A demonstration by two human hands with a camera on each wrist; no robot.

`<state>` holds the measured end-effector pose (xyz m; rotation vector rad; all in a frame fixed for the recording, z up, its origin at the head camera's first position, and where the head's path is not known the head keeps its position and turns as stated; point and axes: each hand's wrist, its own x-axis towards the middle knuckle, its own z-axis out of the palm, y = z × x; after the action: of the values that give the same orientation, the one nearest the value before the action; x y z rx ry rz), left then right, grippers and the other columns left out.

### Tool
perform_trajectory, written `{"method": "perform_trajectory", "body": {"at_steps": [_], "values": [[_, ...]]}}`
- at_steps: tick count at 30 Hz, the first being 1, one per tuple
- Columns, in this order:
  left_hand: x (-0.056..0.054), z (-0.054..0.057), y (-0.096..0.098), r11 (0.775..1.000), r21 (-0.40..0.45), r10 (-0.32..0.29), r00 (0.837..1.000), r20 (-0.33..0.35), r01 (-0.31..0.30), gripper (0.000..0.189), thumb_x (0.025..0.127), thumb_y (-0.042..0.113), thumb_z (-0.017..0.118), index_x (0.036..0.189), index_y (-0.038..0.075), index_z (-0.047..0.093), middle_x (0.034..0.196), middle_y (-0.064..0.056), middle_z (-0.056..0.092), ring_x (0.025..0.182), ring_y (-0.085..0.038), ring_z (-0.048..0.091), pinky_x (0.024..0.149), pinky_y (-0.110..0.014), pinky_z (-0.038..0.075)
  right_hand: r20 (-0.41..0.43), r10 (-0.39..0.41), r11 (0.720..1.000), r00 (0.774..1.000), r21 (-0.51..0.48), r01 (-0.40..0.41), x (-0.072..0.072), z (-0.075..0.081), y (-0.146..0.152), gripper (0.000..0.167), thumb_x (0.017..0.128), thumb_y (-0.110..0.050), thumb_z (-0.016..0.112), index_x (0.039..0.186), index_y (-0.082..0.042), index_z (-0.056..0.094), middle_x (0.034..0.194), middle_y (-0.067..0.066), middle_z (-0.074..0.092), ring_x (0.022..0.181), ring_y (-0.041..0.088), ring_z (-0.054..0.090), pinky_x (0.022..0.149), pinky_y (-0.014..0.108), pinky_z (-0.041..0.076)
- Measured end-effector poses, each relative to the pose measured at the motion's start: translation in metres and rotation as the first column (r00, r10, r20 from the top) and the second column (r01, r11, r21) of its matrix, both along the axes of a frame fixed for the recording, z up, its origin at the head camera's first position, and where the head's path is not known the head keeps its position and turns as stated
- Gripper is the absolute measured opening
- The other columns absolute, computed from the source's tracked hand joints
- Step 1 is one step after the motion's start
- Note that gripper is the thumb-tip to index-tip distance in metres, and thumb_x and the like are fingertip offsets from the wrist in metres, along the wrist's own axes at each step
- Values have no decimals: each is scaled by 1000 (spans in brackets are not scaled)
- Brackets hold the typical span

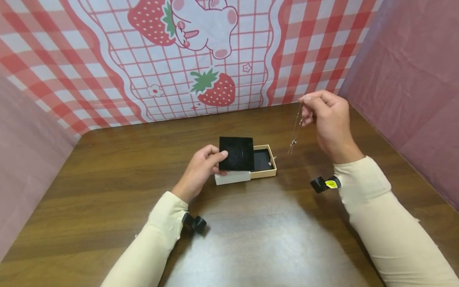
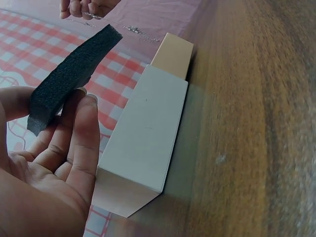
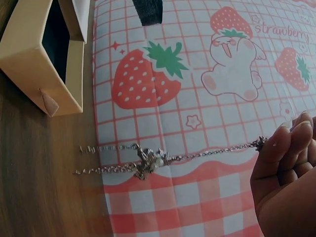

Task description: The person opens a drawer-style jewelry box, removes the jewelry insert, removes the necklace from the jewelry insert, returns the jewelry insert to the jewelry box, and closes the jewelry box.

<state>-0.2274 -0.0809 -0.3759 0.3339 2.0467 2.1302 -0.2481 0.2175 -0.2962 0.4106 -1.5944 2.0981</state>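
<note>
Between thumb and fingers my left hand (image 1: 202,169) pinches a black foam pad (image 1: 236,153), held just above a small box. The box has a white sleeve (image 2: 143,128) and a tan drawer (image 1: 263,174) pulled partly out to the right, its inside black. A small ribbon tab (image 3: 49,102) sticks out of the drawer's end. Up and to the right, my right hand (image 1: 328,117) pinches a silver chain (image 3: 212,152) by its top. From it dangles an ornate silver pendant (image 3: 150,162) with a pearl-like bead and thin hanging strands.
The box stands on a brown wood-grain table (image 1: 107,179). A strawberry-print checked cloth (image 1: 229,79) rises behind it, and pink cloth walls (image 1: 412,79) flank both sides. Black wrist cameras (image 1: 193,223) sit on both cream sleeves.
</note>
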Motion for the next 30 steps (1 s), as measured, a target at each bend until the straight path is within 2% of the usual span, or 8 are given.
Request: {"method": "perform_trajectory", "body": {"at_steps": [14,25,30], "values": [[0,-1,1,1000,-17,-10,1000,-3,10,16,99,16,61,93,2,54,78,-5,50,64,-15,49,74,-44,58,43,-42,998,998,58,39,-9,-8,7,18,95,4,60,86,18,66,61,8,58,50,13,50,46,23,47],[2,0,1,999,-40,15,1000,-5,-15,19,98,18,64,94,1,56,76,-3,43,60,-16,44,75,-44,58,89,-97,988,991,127,86,-14,-12,11,16,95,0,61,84,8,70,62,7,58,51,12,50,46,21,46],[2,-1,4,999,-44,8,1000,-4,-8,18,98,17,63,95,1,56,77,-2,45,60,-15,45,74,-43,58,104,-128,981,986,157,111,-14,-15,16,16,95,-1,60,85,9,69,61,7,58,49,12,49,45,21,44]]}}
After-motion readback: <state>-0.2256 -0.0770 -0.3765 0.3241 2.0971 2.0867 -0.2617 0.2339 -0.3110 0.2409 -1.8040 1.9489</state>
